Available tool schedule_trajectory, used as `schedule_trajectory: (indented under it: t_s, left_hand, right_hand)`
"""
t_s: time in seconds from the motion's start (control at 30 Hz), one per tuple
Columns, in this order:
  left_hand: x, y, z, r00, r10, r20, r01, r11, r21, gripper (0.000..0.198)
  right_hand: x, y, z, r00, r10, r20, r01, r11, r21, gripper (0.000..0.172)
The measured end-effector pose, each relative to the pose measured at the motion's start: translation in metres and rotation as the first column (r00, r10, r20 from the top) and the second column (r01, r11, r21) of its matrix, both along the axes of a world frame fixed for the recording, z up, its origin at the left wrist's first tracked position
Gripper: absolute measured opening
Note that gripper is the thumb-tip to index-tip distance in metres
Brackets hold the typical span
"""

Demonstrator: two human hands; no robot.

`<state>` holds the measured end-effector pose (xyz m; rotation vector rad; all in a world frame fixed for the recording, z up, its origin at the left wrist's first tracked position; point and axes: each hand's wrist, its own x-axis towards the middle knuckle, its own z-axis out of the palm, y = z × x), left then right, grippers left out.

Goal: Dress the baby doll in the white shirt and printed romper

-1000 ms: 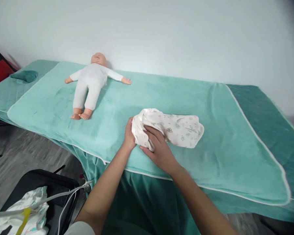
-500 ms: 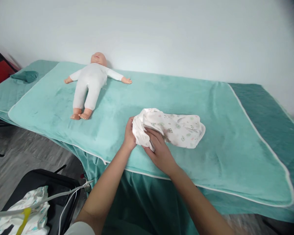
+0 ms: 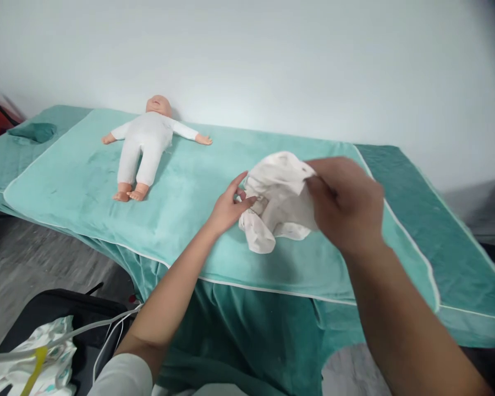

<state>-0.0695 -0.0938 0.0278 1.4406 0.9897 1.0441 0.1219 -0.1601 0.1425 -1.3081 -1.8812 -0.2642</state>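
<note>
A bunched white baby garment (image 3: 278, 201) with small prints hangs just above the teal blanket (image 3: 190, 181). My right hand (image 3: 344, 206) is raised and closed on its right side, lifting it. My left hand (image 3: 231, 203) pinches its left edge, thumb and fingers partly spread. A baby doll (image 3: 146, 143) in a white suit lies on its back at the far left of the blanket, arms out.
The blanket covers a long table with a darker green cover (image 3: 445, 220) showing at the right end. A dark green cloth (image 3: 33, 132) lies at the far left. A black bin (image 3: 66, 319) with patterned cloth (image 3: 28, 357) and white cords stands on the floor at lower left.
My right hand has lifted the garment off the blanket and moved up and to the right. My left hand shifted from the garment's folded end to its left edge.
</note>
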Motion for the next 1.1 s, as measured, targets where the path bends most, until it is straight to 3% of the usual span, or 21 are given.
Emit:
schedule_trajectory:
  t_s: [0.1, 0.17, 0.27, 0.33, 0.43, 0.5, 0.6, 0.73, 0.8, 0.87, 0.97, 1.1]
  left_hand:
    - [0.012, -0.004, 0.012, 0.997, -0.071, -0.031, 0.071, 0.997, -0.019, 0.041]
    - [0.017, -0.007, 0.014, 0.996, -0.090, 0.024, 0.093, 0.990, -0.109, 0.020]
    - [0.017, -0.009, 0.011, 0.990, -0.013, 0.137, 0.044, 0.974, -0.224, 0.014]
    - [0.014, -0.009, 0.006, 0.982, 0.077, 0.175, -0.042, 0.981, -0.192, 0.015]
    - [0.010, -0.006, 0.000, 0.961, 0.200, 0.193, -0.196, 0.980, -0.037, 0.012]
    - [0.008, -0.002, 0.002, 0.942, 0.254, 0.221, -0.272, 0.961, 0.056, 0.008]
    - [0.004, 0.004, 0.024, 0.892, 0.322, 0.317, -0.376, 0.918, 0.125, 0.005]
    - [-0.016, 0.012, 0.079, 0.802, 0.399, 0.445, -0.533, 0.814, 0.230, 0.010]
    - [-0.031, 0.015, 0.106, 0.776, 0.428, 0.464, -0.591, 0.751, 0.295, 0.018]
    - [-0.043, 0.017, 0.124, 0.776, 0.429, 0.463, -0.602, 0.724, 0.338, 0.024]
    - [-0.055, 0.018, 0.130, 0.812, 0.413, 0.412, -0.560, 0.750, 0.352, 0.026]
    - [-0.057, 0.020, 0.115, 0.859, 0.420, 0.295, -0.505, 0.790, 0.348, 0.030]
  right_hand:
    - [-0.002, 0.019, 0.022, 0.986, -0.136, 0.099, 0.131, 0.990, 0.054, 0.027]
    - [-0.011, 0.019, 0.015, 0.979, -0.160, 0.124, 0.149, 0.985, 0.092, 0.028]
    - [-0.029, 0.000, -0.032, 0.989, 0.043, 0.143, -0.048, 0.998, 0.034, 0.034]
    - [-0.039, -0.017, -0.074, 0.957, 0.198, 0.211, -0.166, 0.973, -0.162, 0.041]
    - [-0.048, -0.033, -0.126, 0.966, 0.033, 0.258, 0.052, 0.947, -0.316, 0.058]
    - [-0.050, -0.033, -0.141, 0.961, -0.039, 0.273, 0.141, 0.920, -0.366, 0.067]
    - [-0.051, -0.022, -0.140, 0.955, -0.069, 0.289, 0.185, 0.899, -0.398, 0.071]
    - [-0.043, -0.006, -0.129, 0.952, -0.128, 0.277, 0.250, 0.847, -0.469, 0.064]
    - [-0.031, -0.002, -0.128, 0.967, -0.162, 0.194, 0.243, 0.805, -0.541, 0.054]
    - [-0.011, -0.001, -0.128, 0.974, -0.215, 0.068, 0.216, 0.802, -0.558, 0.046]
    - [0.033, -0.008, -0.125, 0.936, -0.339, -0.091, 0.266, 0.855, -0.446, 0.045]
    - [0.104, -0.036, -0.112, 0.852, -0.477, -0.216, 0.435, 0.874, -0.214, 0.042]
